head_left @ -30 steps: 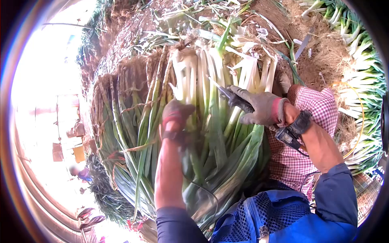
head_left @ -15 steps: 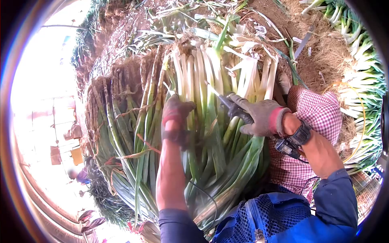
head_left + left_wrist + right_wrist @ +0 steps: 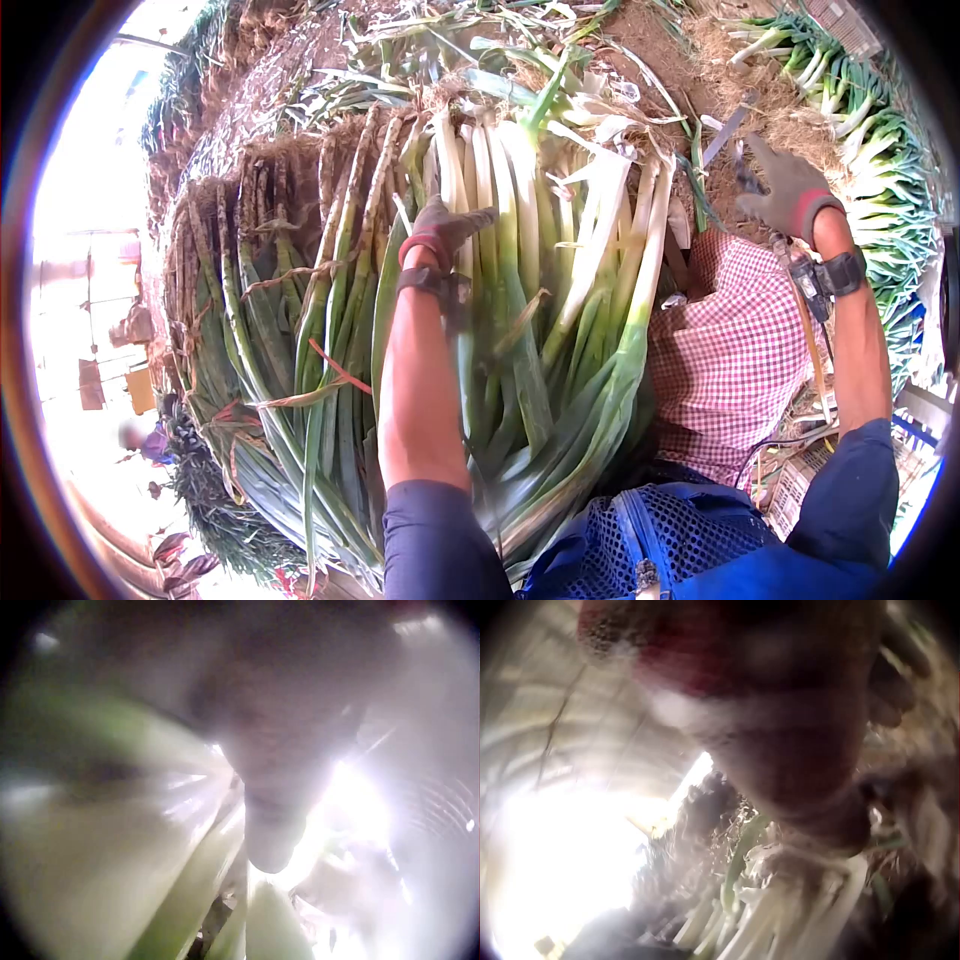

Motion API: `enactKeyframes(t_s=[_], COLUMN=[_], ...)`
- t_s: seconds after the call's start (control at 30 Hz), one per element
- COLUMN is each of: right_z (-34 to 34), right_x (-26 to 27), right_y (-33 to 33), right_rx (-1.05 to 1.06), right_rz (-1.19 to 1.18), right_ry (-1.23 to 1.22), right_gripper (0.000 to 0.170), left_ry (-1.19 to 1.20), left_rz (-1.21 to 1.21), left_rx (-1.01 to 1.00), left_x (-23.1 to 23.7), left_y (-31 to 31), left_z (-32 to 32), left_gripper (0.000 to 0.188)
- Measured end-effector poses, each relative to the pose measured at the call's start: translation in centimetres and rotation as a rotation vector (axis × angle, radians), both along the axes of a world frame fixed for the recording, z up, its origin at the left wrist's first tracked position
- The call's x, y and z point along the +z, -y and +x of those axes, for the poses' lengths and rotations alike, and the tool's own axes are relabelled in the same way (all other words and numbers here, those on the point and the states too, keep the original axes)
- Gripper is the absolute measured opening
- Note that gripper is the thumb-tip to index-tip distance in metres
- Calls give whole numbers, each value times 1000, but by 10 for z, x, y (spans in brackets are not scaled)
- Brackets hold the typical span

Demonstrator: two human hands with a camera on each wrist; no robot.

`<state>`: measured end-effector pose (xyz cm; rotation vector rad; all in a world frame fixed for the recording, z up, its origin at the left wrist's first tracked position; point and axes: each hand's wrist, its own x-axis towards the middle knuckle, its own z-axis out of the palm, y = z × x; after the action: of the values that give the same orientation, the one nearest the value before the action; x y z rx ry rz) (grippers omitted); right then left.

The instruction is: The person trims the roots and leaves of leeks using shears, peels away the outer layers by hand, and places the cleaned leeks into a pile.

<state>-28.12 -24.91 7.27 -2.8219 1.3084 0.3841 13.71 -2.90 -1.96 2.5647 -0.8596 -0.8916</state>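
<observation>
Leeks (image 3: 520,200) with white stems and long green leaves lie side by side in a thick bundle before me. My gloved left hand (image 3: 440,228) rests on the white stems, one digit stretched to the right across them. In the left wrist view a straight gloved finger (image 3: 277,825) lies over pale stalks. My gloved right hand (image 3: 790,190) is out at the right, beyond the bundle, its thumb and fingers spread apart. A knife's dark handle (image 3: 743,172) shows in the gap beside its fingertips. In the right wrist view white leek stems (image 3: 780,915) appear below the blurred glove.
Unpeeled leeks (image 3: 270,270) with brown, dirty stems lie to the left. Cut leaves litter the soil behind. A metal blade (image 3: 728,130) lies on the ground near the right hand. Further right stands a long row of leeks (image 3: 890,210). Checkered cloth (image 3: 735,340) covers a leg.
The right hand, which held the black-handled knife over the stems, has swung right and away from the bundle, its fingers now spread. The left hand stays on the stems, with one digit now extended.
</observation>
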Motion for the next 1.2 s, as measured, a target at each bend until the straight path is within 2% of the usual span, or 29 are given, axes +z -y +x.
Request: enactKeyframes(t_s=[0.03,0.07,0.1,0.17,0.2,0.23,0.27,0.3,0.37,0.4,0.43,0.5,0.53,0.57,0.63,0.67,0.7,0.77,0.8,0.83,0.87,0.9,0.97,1.0,1.03,1.07,1.1,1.17,1.2], right_z=[11,40,71,132,162,188,205,219,243,253,259,261,259,259,257,256,253,247,246,245,227,225,229,223,217,211,202,201,195], right_x=[-4,0,3,9,0,-17,-46,-68,-73,-76,-79,-81,-91,-109,-130,-125,-120,-107,-90,-71,-1,-14,12,28,46,68,97,98,104], right_y=[-2,-11,-22,-51,-60,-69,-79,-88,-101,-102,-109,-122,-128,-140,-140,-140,-140,-143,-145,-146,-155,-155,-185,-191,-192,-193,-202,-207,-213], right_rx=[1,6,11,-1,76,153,98,44,-164,-206,-209,-322,-406,-495,-663,-653,-641,-635,-513,-377,-70,191,424,446,315,172,198,441,453], right_rz=[-1,158,316,742,767,789,772,754,896,971,972,904,893,833,1058,1061,1119,1175,1267,1355,1360,1377,1048,1043,1309,1567,1609,1382,1378], right_ry=[-7,183,374,326,212,98,139,179,169,163,162,294,459,681,812,821,901,993,1108,1222,1381,1399,1516,1526,1438,1318,1347,1247,1252], right_gripper=[90,80,71,59,60,61,55,50,56,73,73,82,82,75,70,70,66,63,54,45,25,27,26,26,28,30,27,26,26], left_ry=[-61,-148,-152,-421,-424,-306,-182,-184,-302,-359,-361,-367,-388,-386,-760,-632,-622,-701,-10,-293,-523,-745,-750,-858,-676,-634,-599,-647,-597], left_rz=[21,-54,-59,-199,-201,-128,-54,-55,-10,-60,-58,-13,-160,-168,-172,-186,-186,-487,-507,-672,-652,-625,-700,-666,-738,-772,-791,-854,-855], left_rx=[1,-419,-419,-99,-95,-326,-553,-549,167,145,143,22,-153,-156,64,-120,-121,-155,-702,-434,-230,-16,-75,-110,-16,-31,-38,-44,-30], left_x=[4,-53,-56,-57,-63,-71,-76,-59,-7,-17,-25,-31,-60,-49,-5,8,18,36,40,42,94,143,187,202,207,211,217,244,250], left_y=[0,-12,-11,-13,-15,-19,-21,-18,-9,-11,-14,-13,-23,-20,-20,-23,-29,-38,-41,-54,-59,-67,-92,-97,-108,-115,-122,-140,-143], left_z=[-2,40,41,41,47,56,63,51,14,19,24,24,38,32,15,18,17,17,39,50,34,16,3,4,-13,-20,-29,-43,-49], left_gripper=[67,45,45,78,78,61,47,47,76,78,78,62,43,43,36,41,41,45,45,40,40,40,41,47,53,57,60,65,69])
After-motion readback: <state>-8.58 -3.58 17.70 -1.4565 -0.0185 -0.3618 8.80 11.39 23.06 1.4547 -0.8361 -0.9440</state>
